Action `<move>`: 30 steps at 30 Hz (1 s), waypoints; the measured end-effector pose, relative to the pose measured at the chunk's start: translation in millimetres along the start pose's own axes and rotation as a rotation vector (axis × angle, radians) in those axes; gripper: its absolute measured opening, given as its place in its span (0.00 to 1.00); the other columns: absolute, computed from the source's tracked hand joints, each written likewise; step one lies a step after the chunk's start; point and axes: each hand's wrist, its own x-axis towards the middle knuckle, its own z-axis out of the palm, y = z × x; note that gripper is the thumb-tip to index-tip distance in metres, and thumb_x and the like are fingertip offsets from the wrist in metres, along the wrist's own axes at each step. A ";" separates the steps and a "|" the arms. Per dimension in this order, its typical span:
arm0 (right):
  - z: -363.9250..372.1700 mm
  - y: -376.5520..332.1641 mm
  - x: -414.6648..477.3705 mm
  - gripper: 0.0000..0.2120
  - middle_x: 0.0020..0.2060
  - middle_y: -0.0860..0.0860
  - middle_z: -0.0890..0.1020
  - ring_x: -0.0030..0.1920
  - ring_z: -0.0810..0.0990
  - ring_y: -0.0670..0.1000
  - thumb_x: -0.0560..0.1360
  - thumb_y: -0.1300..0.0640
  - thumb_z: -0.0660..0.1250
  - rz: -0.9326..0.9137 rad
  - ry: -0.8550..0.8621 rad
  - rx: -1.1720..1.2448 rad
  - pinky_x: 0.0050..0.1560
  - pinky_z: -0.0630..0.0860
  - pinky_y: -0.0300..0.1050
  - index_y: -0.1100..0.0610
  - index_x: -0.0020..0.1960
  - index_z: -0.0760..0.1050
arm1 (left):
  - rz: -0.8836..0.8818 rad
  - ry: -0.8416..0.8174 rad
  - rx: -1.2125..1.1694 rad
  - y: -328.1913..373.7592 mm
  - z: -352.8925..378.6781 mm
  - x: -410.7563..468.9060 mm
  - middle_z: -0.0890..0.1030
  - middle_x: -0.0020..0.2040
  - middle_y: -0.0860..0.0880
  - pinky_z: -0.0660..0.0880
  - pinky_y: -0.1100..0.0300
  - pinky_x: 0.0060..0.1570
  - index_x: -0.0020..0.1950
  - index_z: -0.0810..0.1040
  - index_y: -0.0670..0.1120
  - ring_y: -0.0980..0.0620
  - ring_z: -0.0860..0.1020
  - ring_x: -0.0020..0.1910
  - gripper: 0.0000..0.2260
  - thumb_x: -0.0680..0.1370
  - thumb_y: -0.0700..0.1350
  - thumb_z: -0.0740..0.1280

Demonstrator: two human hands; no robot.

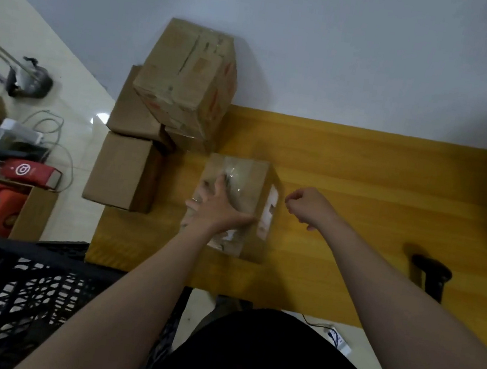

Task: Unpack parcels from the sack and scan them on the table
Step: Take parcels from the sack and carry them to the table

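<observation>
A taped cardboard parcel (251, 185) with a white label on its right side stands on the yellow table (376, 187). My left hand (217, 205) lies flat on the parcel's top, fingers spread. My right hand (308, 206) hovers just right of the parcel, fingers curled loosely and holding nothing. A black handheld scanner (430, 273) stands at the table's right near edge. No sack is in view.
Several cardboard boxes are stacked at the table's left end: a big one (188, 79) on top, another (123, 172) lower left. A black plastic crate (17, 293) stands at my lower left. Red bags and cables lie on the floor (70, 207) at left.
</observation>
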 end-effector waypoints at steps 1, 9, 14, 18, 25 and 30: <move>-2.6 14.6 -4.0 0.08 0.42 0.57 0.79 0.40 0.75 0.58 0.82 0.54 0.62 0.027 -0.002 -0.015 0.38 0.73 0.52 0.55 0.58 0.75 | 0.070 -0.053 -0.090 8.9 11.7 -3.3 0.44 0.82 0.47 0.59 0.28 0.73 0.81 0.42 0.65 0.28 0.49 0.79 0.63 0.58 0.70 0.79; -42.6 133.1 -25.1 0.10 0.50 0.52 0.79 0.42 0.76 0.54 0.83 0.53 0.63 0.112 0.193 0.128 0.40 0.72 0.53 0.53 0.63 0.73 | 0.180 -0.189 -0.509 72.8 96.2 -12.8 0.63 0.78 0.47 0.77 0.42 0.62 0.82 0.55 0.60 0.41 0.70 0.72 0.52 0.66 0.61 0.81; -59.1 181.9 -38.4 0.08 0.52 0.47 0.79 0.43 0.78 0.48 0.81 0.56 0.63 0.083 0.463 0.344 0.36 0.69 0.42 0.47 0.56 0.78 | 0.055 -0.105 -0.597 116.1 120.2 -12.5 0.75 0.67 0.51 0.79 0.47 0.44 0.75 0.67 0.58 0.49 0.78 0.54 0.30 0.75 0.52 0.75; -67.6 231.9 -47.0 0.04 0.57 0.51 0.77 0.44 0.80 0.53 0.82 0.54 0.64 0.228 0.601 0.440 0.36 0.73 0.48 0.50 0.56 0.72 | 0.047 0.026 -0.504 141.3 140.7 -11.7 0.83 0.53 0.49 0.74 0.55 0.35 0.67 0.76 0.44 0.50 0.80 0.43 0.19 0.78 0.47 0.70; -64.1 323.4 -42.7 0.32 0.77 0.60 0.57 0.74 0.58 0.64 0.81 0.59 0.63 0.680 0.470 0.451 0.70 0.66 0.61 0.58 0.78 0.49 | 0.028 0.180 -0.358 169.9 182.2 -28.6 0.66 0.75 0.39 0.75 0.45 0.63 0.78 0.60 0.40 0.37 0.74 0.67 0.36 0.77 0.48 0.74; -62.6 366.2 -25.5 0.33 0.76 0.62 0.64 0.74 0.66 0.65 0.83 0.63 0.61 0.719 0.386 0.606 0.65 0.72 0.62 0.60 0.81 0.46 | -0.036 0.186 -0.334 172.3 198.7 -30.7 0.61 0.76 0.39 0.71 0.52 0.53 0.79 0.55 0.48 0.37 0.73 0.64 0.34 0.79 0.40 0.70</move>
